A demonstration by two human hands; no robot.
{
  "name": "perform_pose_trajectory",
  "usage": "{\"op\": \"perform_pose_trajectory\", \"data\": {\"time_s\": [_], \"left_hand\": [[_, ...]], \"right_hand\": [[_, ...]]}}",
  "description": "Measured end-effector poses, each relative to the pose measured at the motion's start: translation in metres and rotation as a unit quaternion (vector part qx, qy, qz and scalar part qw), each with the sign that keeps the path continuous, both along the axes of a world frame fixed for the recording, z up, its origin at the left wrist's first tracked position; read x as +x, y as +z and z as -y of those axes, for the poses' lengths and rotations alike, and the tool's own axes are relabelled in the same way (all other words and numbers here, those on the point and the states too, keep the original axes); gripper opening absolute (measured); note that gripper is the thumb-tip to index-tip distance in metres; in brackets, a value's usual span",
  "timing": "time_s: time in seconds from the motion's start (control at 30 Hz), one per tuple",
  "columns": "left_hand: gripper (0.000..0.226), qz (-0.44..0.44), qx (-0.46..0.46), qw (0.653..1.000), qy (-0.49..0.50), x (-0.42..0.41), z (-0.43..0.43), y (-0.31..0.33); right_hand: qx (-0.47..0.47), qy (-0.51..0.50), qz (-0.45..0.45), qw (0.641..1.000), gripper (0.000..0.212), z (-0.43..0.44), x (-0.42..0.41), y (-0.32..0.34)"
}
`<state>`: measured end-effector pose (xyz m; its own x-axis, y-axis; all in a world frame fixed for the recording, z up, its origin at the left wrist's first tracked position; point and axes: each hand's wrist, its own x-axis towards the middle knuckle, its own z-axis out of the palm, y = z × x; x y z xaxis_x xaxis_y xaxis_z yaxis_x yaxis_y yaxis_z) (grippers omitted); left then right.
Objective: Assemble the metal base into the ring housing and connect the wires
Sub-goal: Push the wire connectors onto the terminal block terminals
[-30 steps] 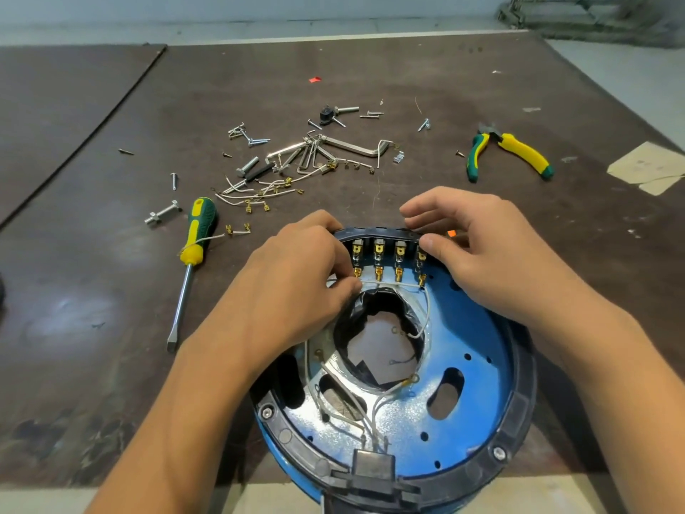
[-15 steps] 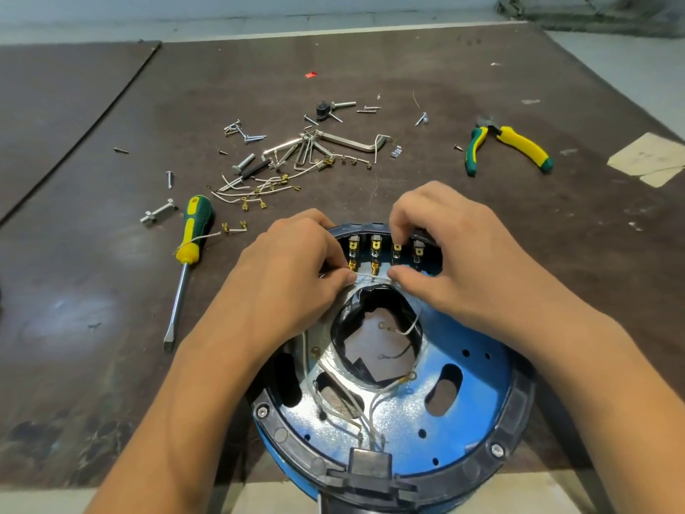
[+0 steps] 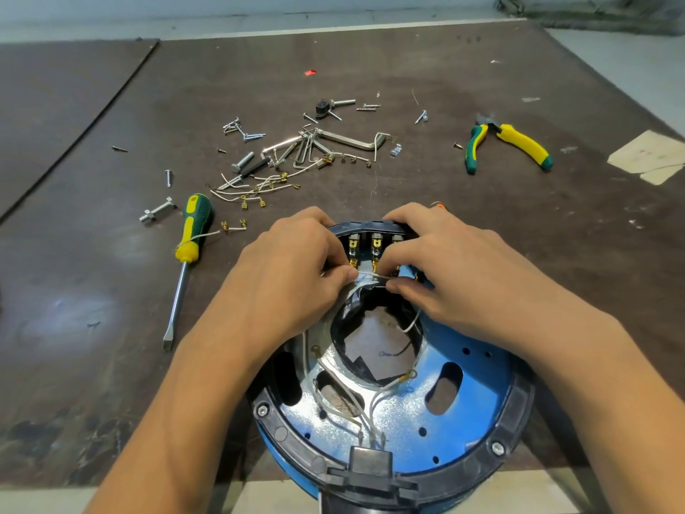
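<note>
Blue metal, the base (image 3: 482, 402), is sitting inside the black ring (image 3: 517, 409) at the near edge of the table (image 3: 92, 291), right below the camera. Both hands are working at its far side, just under a row of brass terminals (image 3: 376, 246). The left hand (image 3: 293, 280) is pinching one end of a thin white wire (image 3: 371, 275) between thumb and forefinger, so its grip is clenched on the wire. The right hand (image 3: 456, 280) is pinching the other end of the same wire (its other fingers are curling over the ring's far rim). The wire is stretching almost straight between the two grips. More loose leads (image 3: 356, 402) are lying over the base and its central hole. On the table, a screwdriver (image 3: 191, 231) is lying left of the ring, pliers (image 3: 522, 142) are lying far right, and hex keys (image 3: 344, 140) and screws (image 3: 255, 135) are lying scattered between them.
</note>
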<state>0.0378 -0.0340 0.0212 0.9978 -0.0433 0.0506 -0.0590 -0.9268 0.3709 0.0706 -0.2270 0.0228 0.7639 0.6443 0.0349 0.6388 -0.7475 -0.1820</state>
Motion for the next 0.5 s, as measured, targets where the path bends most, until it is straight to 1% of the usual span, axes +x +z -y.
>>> {"op": "perform_pose_trajectory", "data": {"time_s": [0.23, 0.5], "left_hand": [[0.016, 0.008, -0.004, 1.0, 0.003, -0.0005, 0.0013, 0.0006], [0.014, -0.003, 0.002, 1.0, 0.002, -0.0003, 0.0016, 0.0018]], "right_hand": [[0.013, 0.012, 0.008, 1.0, 0.009, 0.0019, 0.0022, -0.0027], [0.025, 0.02, 0.014, 0.999, 0.014, 0.0025, 0.0026, -0.0027]]}}
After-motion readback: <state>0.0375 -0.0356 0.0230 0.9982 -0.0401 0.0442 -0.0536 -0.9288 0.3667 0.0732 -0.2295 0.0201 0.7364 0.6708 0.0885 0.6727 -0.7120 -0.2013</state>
